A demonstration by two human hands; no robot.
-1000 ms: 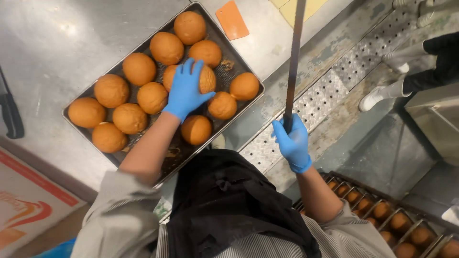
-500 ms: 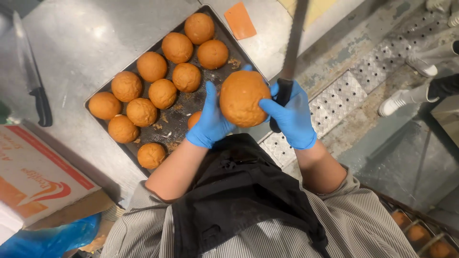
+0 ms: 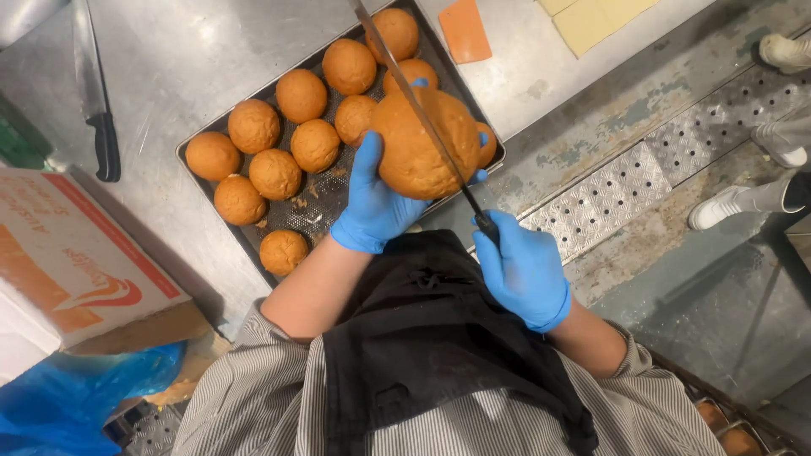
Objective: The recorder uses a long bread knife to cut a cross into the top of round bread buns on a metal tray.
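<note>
Head view, left hand (image 3: 372,207) cupped around big bun (image 3: 422,143), right hand (image 3: 524,274) gripping long knife (image 3: 418,114) laid across bun, tray (image 3: 203,181) of buns below.

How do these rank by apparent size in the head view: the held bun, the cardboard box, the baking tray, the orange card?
1. baking tray
2. cardboard box, cut off by the frame edge, so unsure against the tray
3. held bun, enlarged by nearness to the camera
4. orange card
</note>
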